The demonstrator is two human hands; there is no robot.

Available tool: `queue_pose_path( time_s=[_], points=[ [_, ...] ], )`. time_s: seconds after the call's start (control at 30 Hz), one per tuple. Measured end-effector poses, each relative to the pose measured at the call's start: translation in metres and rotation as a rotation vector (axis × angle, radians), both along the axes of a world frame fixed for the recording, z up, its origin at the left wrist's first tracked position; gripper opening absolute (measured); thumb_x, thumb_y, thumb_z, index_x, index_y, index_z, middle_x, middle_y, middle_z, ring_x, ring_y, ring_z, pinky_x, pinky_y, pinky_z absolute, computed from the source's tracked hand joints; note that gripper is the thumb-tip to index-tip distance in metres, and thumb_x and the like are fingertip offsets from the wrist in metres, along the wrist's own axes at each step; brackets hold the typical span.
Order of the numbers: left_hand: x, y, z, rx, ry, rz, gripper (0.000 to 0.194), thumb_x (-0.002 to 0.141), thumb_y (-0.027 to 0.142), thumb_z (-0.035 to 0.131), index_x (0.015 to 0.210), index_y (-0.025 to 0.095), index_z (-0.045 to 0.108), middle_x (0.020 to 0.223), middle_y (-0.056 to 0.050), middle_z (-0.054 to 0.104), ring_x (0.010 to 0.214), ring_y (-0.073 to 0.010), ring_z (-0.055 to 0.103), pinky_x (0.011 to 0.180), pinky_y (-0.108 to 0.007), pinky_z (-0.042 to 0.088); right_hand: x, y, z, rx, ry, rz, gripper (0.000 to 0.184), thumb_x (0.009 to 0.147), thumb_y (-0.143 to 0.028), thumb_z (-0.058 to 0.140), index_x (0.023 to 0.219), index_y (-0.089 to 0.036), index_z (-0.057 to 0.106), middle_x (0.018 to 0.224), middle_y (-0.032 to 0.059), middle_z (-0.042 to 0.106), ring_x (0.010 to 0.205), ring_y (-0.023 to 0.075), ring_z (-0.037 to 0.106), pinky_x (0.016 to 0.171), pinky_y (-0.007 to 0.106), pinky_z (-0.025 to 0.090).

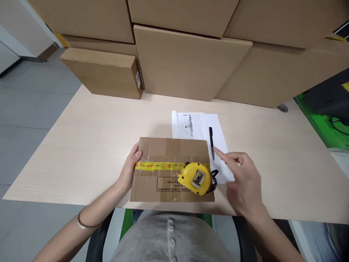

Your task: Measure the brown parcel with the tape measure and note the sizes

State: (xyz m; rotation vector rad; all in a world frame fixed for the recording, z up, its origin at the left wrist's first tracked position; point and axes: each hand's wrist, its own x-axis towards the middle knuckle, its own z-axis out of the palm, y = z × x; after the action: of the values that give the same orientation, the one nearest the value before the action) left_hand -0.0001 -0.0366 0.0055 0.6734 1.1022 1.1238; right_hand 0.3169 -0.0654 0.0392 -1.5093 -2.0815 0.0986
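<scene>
A small cardboard box (163,153), sealed with yellow printed tape, lies on the pale wooden table (81,145) in front of me. On its right part rests a yellow tape measure (195,178) with a black wrist strap. My left hand (130,170) grips the box's left edge, thumb on top. My right hand (242,182) hovers just right of the box, fingers loosely spread and holding nothing, its index finger stretched toward a black pen (211,142). The pen lies on a white printed sheet (196,125) behind the box.
Large cardboard boxes (188,62) are stacked along the table's far edge, with a flatter one (103,72) at the left. Green and black equipment (327,116) sits at the right. Grey floor lies to the left.
</scene>
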Motion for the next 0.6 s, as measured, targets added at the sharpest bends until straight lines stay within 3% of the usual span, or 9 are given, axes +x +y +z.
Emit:
queue_pose_path(
  time_s=[0.07,0.13,0.3,0.37,0.43,0.53,0.6],
  points=[
    [-0.003,0.004,-0.001,0.026,0.085,0.015,0.053,0.089,0.057,0.071,0.131,0.025,0.071,0.137,-0.008,0.075,0.133,-0.0395,0.065,0.107,-0.047,0.055,-0.009,-0.009,0.004,0.040,-0.070,0.137,0.079,0.100,-0.078,0.025,0.160,-0.032,0.047,0.122,0.0172,0.069,0.101,0.0368,0.066,0.078,0.051,0.048],
    [-0.009,0.007,-0.004,0.082,0.171,0.000,0.052,0.091,0.055,0.071,0.133,0.025,0.071,0.151,-0.007,0.066,0.146,-0.0387,0.054,0.118,-0.047,0.047,-0.018,-0.010,0.004,0.037,-0.112,0.160,0.083,0.095,-0.082,0.038,0.160,-0.033,0.045,0.137,0.0194,0.066,0.110,0.0418,0.064,0.083,0.056,0.047],
    [-0.027,0.012,-0.014,0.316,0.347,-0.054,0.055,0.097,0.047,0.069,0.150,0.038,0.059,0.172,0.000,0.044,0.164,-0.0299,0.027,0.135,-0.046,0.021,-0.033,-0.004,0.008,-0.069,-0.039,0.174,0.060,0.092,-0.061,0.070,0.142,-0.030,0.059,0.138,0.0170,0.068,0.127,0.0445,0.061,0.095,0.063,0.051],
    [-0.033,0.014,-0.017,0.401,0.403,-0.121,0.044,0.100,0.046,0.066,0.143,0.039,0.067,0.171,0.001,0.046,0.165,-0.0294,0.026,0.135,-0.048,0.018,-0.036,-0.002,0.015,-0.172,0.052,0.242,0.055,0.092,-0.055,0.074,0.138,-0.031,0.058,0.129,0.0131,0.073,0.121,0.0399,0.068,0.092,0.059,0.057],
    [-0.037,0.017,-0.019,0.441,0.406,-0.199,0.035,0.102,0.048,0.060,0.133,0.038,0.074,0.169,0.002,0.047,0.164,-0.0302,0.027,0.136,-0.050,0.017,-0.039,0.001,0.024,-0.267,0.158,0.300,0.049,0.094,-0.048,0.075,0.136,-0.032,0.056,0.118,0.0092,0.075,0.104,0.0320,0.075,0.080,0.048,0.063],
    [-0.039,0.021,-0.021,0.445,0.281,-0.256,0.048,0.105,0.060,0.042,0.128,0.038,0.077,0.168,0.002,0.049,0.164,-0.0301,0.027,0.136,-0.051,0.018,-0.054,0.014,0.036,-0.295,0.263,0.389,0.040,0.098,-0.039,0.072,0.133,-0.032,0.056,0.110,0.0060,0.074,0.088,0.0237,0.076,0.066,0.036,0.063],
    [-0.041,0.023,-0.023,0.439,0.196,-0.274,0.061,0.104,0.068,0.032,0.127,0.036,0.078,0.166,0.002,0.051,0.164,-0.0306,0.028,0.135,-0.051,0.019,-0.072,0.027,0.042,-0.252,0.262,0.477,0.039,0.100,-0.037,0.071,0.135,-0.030,0.056,0.112,0.0060,0.073,0.093,0.0235,0.076,0.071,0.037,0.065]
  ],
)
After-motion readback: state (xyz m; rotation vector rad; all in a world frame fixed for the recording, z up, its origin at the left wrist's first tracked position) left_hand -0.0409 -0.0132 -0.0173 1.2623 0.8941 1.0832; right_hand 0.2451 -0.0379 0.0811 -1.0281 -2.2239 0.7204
